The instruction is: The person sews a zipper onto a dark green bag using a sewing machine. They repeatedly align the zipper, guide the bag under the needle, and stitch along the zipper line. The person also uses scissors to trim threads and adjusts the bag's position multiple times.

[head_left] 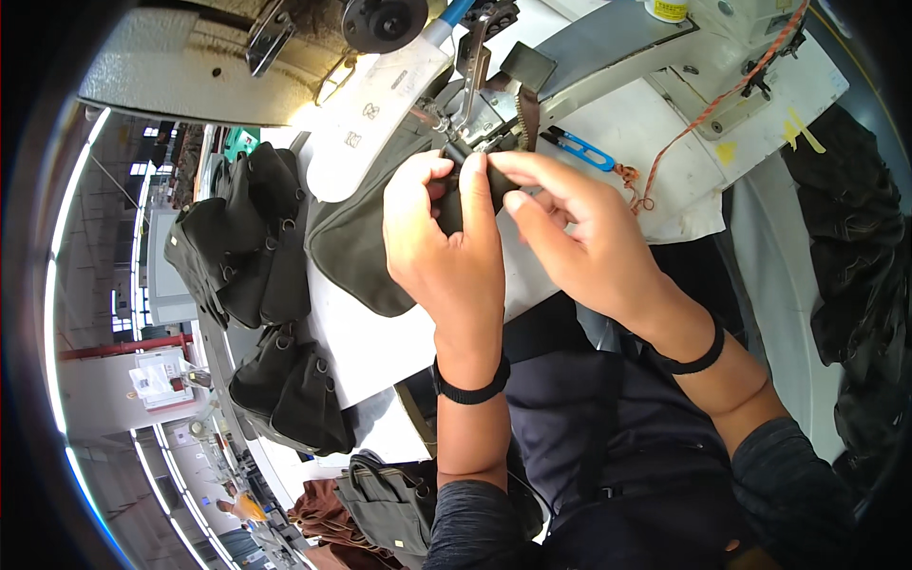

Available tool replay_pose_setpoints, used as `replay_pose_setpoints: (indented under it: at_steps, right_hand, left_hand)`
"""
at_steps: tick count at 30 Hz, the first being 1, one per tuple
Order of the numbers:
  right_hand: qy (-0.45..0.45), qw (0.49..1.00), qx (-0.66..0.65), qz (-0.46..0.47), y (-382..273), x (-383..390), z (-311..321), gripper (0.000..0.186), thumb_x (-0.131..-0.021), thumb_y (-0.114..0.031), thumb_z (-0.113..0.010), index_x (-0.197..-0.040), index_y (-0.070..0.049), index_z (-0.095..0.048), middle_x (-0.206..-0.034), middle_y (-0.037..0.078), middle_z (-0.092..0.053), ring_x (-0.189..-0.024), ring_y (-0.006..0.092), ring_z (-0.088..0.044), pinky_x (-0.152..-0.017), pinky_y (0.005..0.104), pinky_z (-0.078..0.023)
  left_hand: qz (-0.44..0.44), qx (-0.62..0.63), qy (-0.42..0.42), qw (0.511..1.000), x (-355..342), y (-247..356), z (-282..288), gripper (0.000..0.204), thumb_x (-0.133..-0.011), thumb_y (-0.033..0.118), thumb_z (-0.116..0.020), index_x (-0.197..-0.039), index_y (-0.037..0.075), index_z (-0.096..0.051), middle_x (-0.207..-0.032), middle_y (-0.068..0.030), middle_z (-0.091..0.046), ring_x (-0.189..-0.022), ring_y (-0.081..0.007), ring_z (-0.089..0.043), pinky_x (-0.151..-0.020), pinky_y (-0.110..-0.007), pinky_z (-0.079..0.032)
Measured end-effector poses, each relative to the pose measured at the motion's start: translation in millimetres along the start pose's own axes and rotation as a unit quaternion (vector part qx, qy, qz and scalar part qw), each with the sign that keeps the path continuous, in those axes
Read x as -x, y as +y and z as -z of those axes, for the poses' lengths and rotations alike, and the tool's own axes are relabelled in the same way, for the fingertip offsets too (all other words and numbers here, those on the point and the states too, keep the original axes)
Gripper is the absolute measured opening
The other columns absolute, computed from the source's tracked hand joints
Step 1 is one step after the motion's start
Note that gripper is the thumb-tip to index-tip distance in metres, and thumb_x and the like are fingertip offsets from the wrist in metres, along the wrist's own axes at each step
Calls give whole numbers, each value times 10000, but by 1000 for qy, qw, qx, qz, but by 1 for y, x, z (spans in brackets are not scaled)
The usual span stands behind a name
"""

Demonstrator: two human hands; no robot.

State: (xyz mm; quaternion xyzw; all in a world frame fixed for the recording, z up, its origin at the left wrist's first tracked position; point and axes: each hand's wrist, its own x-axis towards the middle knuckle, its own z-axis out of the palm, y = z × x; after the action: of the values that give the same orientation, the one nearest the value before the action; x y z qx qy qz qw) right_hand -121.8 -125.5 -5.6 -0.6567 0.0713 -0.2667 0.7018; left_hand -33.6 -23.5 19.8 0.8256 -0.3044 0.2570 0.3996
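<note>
A dark olive-green fabric bag (361,252) lies on the white sewing table, its upper end beneath the sewing machine's presser foot (483,128). Close to the foot, my left hand (442,237) is closed on the bag's edge, thumb pointing up toward the metal parts. My right hand (589,237) curls in from the other side, its index fingertip by my left thumb and dark fabric between finger and thumb. Both hands hide much of the gripped edge. A pair of blue thread snips (584,150) lies just beyond my right hand, tied to an orange cord (698,119).
The machine head (180,66) and a white panel (380,119) overhang the upper left. Several dark green bags (237,237) are piled along the table's left side. An olive bag (389,503) and brown fabric (328,513) sit lower left. Dark material (845,218) hangs at right.
</note>
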Motion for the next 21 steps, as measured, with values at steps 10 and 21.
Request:
replay_pose_setpoints:
  at_steps: [10, 21]
  right_hand:
    - [72, 973, -189, -112, 45, -23, 27, 408, -985, -19, -596, -1391, 10, -621, -1334, 84, -674, -1203, 166, -619, -1012, 321, -496]
    - [79, 995, 54, 22, 77, -17, 11, 508, -924, -73, -621, -1427, -1, -623, -1398, 119, -663, -1322, 229, -618, -1100, 370, -491]
  left_hand:
    - [44, 129, 7, 991, 3, -10, -7, 153, -1019, 120, -781, -973, 31, -665, -1135, -85, -757, -849, -68, -650, -766, -224, -531]
    - [-12, 4, -15, 1000, -2, -1, 1, 163, -1006, 119, -787, -919, 23, -689, -1131, -105, -781, -809, -87, -661, -703, -240, -529]
